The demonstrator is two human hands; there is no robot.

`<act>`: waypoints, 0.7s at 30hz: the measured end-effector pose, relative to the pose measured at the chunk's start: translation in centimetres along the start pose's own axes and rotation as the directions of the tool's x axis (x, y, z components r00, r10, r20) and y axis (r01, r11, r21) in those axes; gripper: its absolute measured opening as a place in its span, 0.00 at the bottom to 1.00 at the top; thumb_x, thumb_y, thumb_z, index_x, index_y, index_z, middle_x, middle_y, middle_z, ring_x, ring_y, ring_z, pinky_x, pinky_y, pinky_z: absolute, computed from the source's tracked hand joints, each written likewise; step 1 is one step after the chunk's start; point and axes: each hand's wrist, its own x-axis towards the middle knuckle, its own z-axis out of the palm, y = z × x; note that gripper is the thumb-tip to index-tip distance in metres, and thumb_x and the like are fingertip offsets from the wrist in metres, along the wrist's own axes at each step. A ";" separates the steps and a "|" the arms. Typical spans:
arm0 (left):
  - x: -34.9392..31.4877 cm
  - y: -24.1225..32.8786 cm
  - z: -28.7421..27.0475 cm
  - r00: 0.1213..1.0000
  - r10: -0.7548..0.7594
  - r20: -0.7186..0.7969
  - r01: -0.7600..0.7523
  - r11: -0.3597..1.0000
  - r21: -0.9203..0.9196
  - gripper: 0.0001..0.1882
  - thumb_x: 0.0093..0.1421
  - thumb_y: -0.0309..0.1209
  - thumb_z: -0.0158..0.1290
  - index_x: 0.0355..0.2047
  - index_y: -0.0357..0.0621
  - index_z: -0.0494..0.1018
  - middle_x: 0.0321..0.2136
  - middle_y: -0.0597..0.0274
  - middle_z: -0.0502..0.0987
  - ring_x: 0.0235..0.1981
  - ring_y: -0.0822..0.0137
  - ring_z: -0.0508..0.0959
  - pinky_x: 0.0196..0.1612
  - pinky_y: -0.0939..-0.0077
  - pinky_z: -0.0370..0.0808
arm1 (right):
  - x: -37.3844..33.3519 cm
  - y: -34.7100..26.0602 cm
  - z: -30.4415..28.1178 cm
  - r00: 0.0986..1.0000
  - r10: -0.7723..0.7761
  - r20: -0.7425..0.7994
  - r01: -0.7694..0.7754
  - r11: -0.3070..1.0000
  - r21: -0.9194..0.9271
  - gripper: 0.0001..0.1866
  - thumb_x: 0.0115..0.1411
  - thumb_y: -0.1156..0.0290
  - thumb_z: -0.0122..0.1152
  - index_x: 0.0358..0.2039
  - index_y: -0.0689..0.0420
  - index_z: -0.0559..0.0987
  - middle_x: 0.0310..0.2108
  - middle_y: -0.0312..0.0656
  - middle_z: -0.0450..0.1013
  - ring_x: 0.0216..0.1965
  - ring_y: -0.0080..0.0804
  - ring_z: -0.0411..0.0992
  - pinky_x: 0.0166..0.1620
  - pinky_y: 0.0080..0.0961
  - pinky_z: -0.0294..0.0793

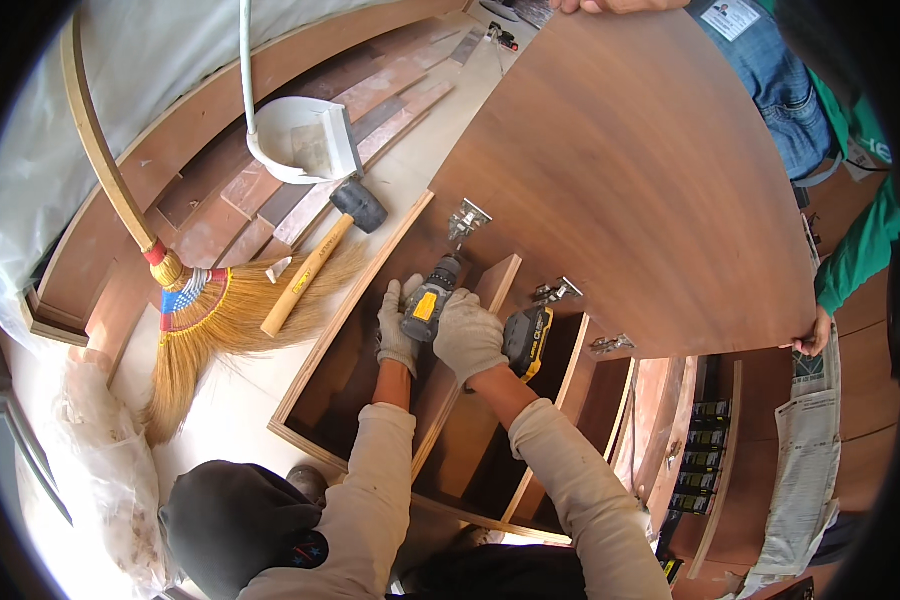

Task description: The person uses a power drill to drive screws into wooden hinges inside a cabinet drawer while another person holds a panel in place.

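My gloved right hand [470, 335] grips the handle of a yellow and black cordless drill [428, 303], its battery showing past the wrist. My gloved left hand [398, 328] wraps round the other side of the drill body. The drill's nose points at a metal hinge [468, 218] on a large brown wood panel [630, 170]. Whether the bit touches a screw is too small to tell. Two more hinges [557, 291] sit along the panel's lower edge. Beneath my hands is an open wooden cabinet [340, 320] with dividers.
Another person's hands [818, 335] hold the panel at its right corner and top edge. Left of the cabinet lie a rubber mallet [315, 270], a straw broom [195, 320], a white dustpan [305, 140] and wood strips [240, 190]. A dark cloth shape [240, 530] fills the lower left.
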 end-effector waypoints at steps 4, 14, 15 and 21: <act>-3.9 1.0 1.4 0.989 0.101 0.107 -0.096 0.994 -0.049 0.28 0.75 0.46 0.45 0.50 0.28 0.79 0.52 0.42 0.81 0.52 0.53 0.82 0.60 0.59 0.77 | 0.2 -0.3 0.3 0.997 0.061 0.049 -0.058 0.997 -0.048 0.21 0.54 0.68 0.64 0.44 0.67 0.72 0.38 0.50 0.76 0.31 0.46 0.83 0.29 0.42 0.83; -4.3 0.7 4.0 0.913 0.341 -0.225 -0.317 0.939 0.136 0.26 0.74 0.39 0.43 0.46 0.24 0.80 0.44 0.42 0.83 0.42 0.54 0.84 0.50 0.61 0.82 | 0.3 -2.5 -1.2 0.985 0.085 0.147 -0.093 0.995 0.044 0.24 0.53 0.66 0.66 0.48 0.66 0.74 0.42 0.51 0.76 0.43 0.46 0.80 0.42 0.42 0.83; -4.2 0.7 4.1 0.913 0.349 -0.212 -0.321 0.934 0.155 0.26 0.74 0.39 0.43 0.46 0.23 0.79 0.44 0.42 0.83 0.42 0.54 0.84 0.51 0.61 0.82 | 0.4 -2.1 -1.6 0.982 0.084 0.170 -0.093 0.995 0.045 0.24 0.53 0.66 0.66 0.47 0.66 0.75 0.42 0.51 0.76 0.44 0.47 0.80 0.44 0.43 0.83; -4.3 -0.2 4.5 0.892 0.379 -0.247 -0.331 0.919 0.215 0.25 0.74 0.38 0.42 0.47 0.23 0.79 0.44 0.44 0.83 0.44 0.57 0.83 0.53 0.64 0.80 | 0.7 -1.0 -1.8 0.976 0.122 0.180 -0.142 0.984 0.104 0.22 0.50 0.67 0.66 0.44 0.65 0.76 0.42 0.56 0.78 0.45 0.53 0.81 0.49 0.44 0.81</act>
